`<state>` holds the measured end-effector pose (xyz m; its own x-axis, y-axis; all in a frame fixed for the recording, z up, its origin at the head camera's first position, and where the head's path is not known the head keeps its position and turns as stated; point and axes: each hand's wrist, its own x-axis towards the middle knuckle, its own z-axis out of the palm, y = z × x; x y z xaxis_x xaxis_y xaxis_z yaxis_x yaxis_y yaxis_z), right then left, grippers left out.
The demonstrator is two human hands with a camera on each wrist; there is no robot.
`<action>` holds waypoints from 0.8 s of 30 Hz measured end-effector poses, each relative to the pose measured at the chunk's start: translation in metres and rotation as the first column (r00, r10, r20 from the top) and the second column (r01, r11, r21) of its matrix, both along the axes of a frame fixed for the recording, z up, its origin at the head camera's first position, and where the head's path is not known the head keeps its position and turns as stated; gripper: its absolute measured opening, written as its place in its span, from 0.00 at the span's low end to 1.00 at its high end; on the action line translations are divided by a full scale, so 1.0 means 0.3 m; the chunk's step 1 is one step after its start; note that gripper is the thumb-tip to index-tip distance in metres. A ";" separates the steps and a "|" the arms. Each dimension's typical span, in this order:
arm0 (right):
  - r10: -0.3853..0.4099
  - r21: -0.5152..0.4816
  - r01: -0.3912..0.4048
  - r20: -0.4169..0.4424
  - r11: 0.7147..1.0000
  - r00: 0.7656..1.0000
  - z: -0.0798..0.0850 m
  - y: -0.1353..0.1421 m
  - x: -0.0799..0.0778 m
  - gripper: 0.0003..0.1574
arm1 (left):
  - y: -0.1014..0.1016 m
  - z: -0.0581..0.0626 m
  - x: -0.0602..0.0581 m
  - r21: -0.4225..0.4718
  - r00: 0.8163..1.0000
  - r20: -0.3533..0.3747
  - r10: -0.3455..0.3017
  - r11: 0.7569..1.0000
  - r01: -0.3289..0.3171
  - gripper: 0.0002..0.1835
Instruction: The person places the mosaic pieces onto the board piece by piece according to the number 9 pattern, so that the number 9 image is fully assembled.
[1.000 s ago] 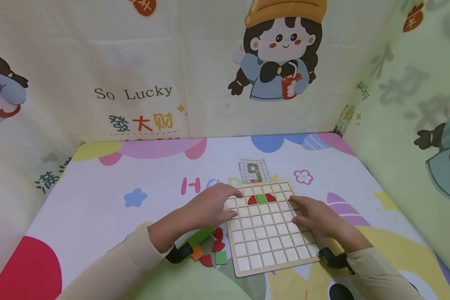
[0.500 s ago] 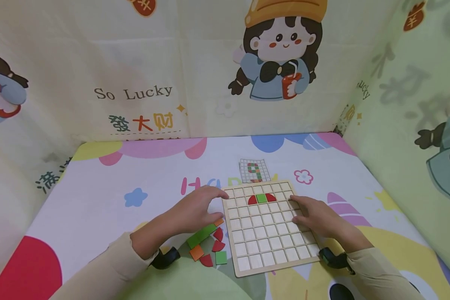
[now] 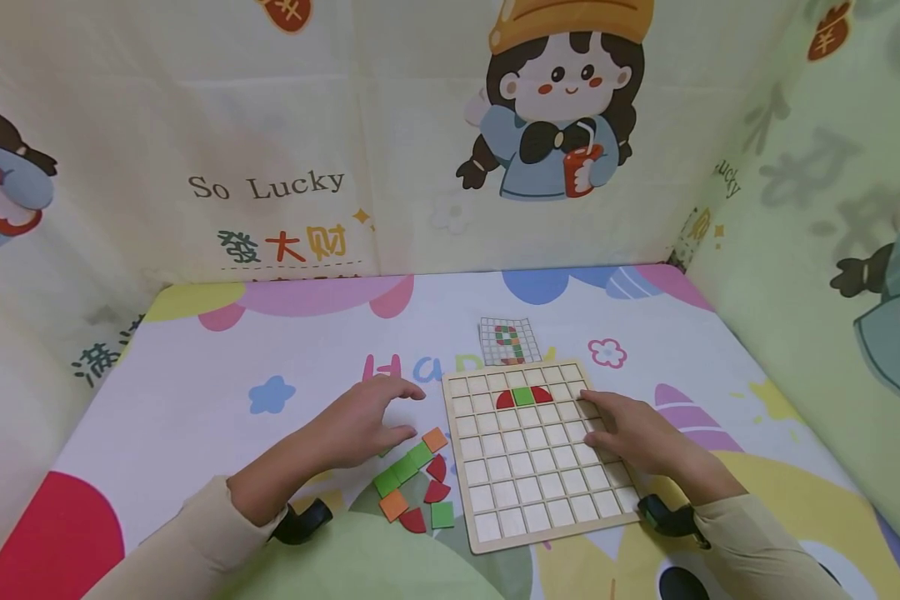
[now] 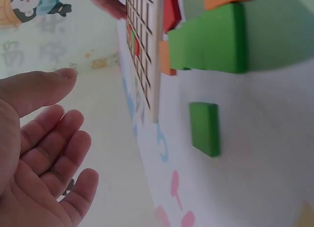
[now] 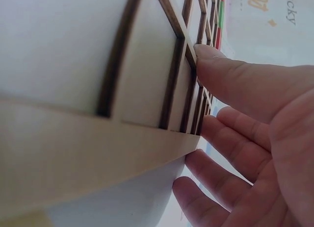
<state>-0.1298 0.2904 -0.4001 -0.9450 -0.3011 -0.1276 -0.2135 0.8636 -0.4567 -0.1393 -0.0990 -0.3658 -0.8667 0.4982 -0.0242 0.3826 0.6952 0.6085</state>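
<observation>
A square wooden grid board (image 3: 555,535) lies on the table, with a green square tile (image 3: 522,397) between two red quarter-round tiles (image 3: 505,401) in an upper row. My right hand (image 3: 633,437) holds the board's right edge; in the right wrist view the thumb (image 5: 235,75) rests on the grid and the fingers are at the rim. Left of the board, my left hand (image 3: 352,427) hovers with nothing in it, fingers loosely bent and thumb apart. Below it lie a row of green square tiles (image 3: 403,468) and a separate green tile (image 4: 204,129), mostly hidden by the hand in the head view.
Beside the board's left edge lie orange tiles (image 3: 393,505), several loose red quarter-round tiles (image 3: 413,521) and another green tile (image 3: 442,515). A small printed grid card (image 3: 528,343) with a coloured pattern lies behind the board. Patterned cloth walls (image 3: 405,167) enclose the table.
My left hand has drawn back leftward from over the board's left edge, uncovering the loose green and orange tiles. The right hand and the tiles on the board stay in place.
</observation>
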 end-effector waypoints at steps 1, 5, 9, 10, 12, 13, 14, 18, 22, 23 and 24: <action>-0.002 0.001 0.002 0.002 1.000 1.000 -0.001 0.000 0.000 0.40 | -0.004 -0.003 0.001 -0.004 1.000 0.006 0.011 1.000 -0.011 0.24; -0.008 0.003 0.008 0.008 1.000 1.000 0.000 -0.002 -0.002 0.41 | -0.023 -0.017 0.003 -0.009 0.999 0.009 0.037 0.999 -0.037 0.23; -0.007 0.006 0.007 0.011 1.000 1.000 -0.001 -0.002 -0.004 0.41 | -0.039 -0.036 0.003 -0.013 0.998 0.011 0.058 0.998 -0.058 0.23; -0.008 0.006 0.008 0.012 1.000 1.000 -0.001 -0.002 -0.004 0.41 | -0.043 -0.042 0.004 -0.015 0.998 0.012 0.063 0.998 -0.063 0.23; -0.008 0.009 0.008 0.014 1.000 1.000 -0.001 -0.003 -0.003 0.41 | -0.050 -0.053 0.004 -0.016 0.997 0.010 0.071 0.997 -0.071 0.23; -0.006 0.009 0.006 0.013 1.000 1.000 -0.002 -0.003 -0.002 0.41 | -0.053 -0.058 0.005 -0.015 0.997 0.009 0.073 0.997 -0.073 0.23; -0.004 0.010 0.004 0.011 1.000 1.000 -0.003 -0.003 -0.002 0.41 | -0.056 -0.064 0.005 -0.014 0.997 0.009 0.075 0.997 -0.075 0.23; 0.002 0.004 -0.002 0.002 1.000 1.000 -0.003 -0.001 0.000 0.41 | -0.064 -0.083 0.001 -0.039 0.997 0.011 0.079 0.996 -0.078 0.23; 0.004 0.007 -0.004 0.001 1.000 1.000 0.000 0.000 0.000 0.42 | -0.070 -0.110 -0.004 -0.071 0.996 0.014 0.083 0.994 -0.082 0.24; 0.005 0.008 -0.005 0.002 1.000 1.000 0.000 -0.001 0.000 0.42 | -0.071 -0.115 -0.005 -0.076 0.996 0.015 0.086 0.993 -0.085 0.25; 0.004 0.009 -0.004 0.004 1.000 1.000 0.000 -0.002 0.001 0.42 | -0.072 -0.121 -0.005 -0.081 0.996 0.013 0.090 0.993 -0.088 0.25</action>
<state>-0.1296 0.2899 -0.4002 -0.9434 -0.3036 -0.1338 -0.2151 0.8668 -0.4499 -0.1409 -0.1206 -0.4020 -0.9067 0.4149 -0.0759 0.3074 0.7732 0.5547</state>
